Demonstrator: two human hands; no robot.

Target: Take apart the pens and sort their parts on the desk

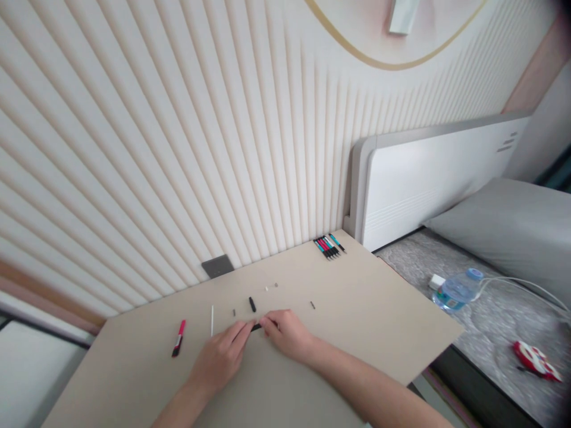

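Note:
My left hand (223, 352) and my right hand (288, 334) meet over the table, fingers closed on the two ends of a black pen part (256, 327). Most of that part is hidden by the fingers. Just beyond them lies a short black piece (252, 304). Around it are a small dark piece (234, 312), a tiny white bit (266, 289), a tiny metallic bit (276, 285) and another small dark piece (313, 305). To the left rest a thin white stick (212, 321) and a pink and black pen (179, 339).
Several pens (328, 247) lie in a row at the table's (357, 333) back right corner. A dark plate (217, 266) sits at the ribbed wall. Right of the table, a bed holds a water bottle (458, 289), a white block (436, 282) and a red-and-white object (536, 360).

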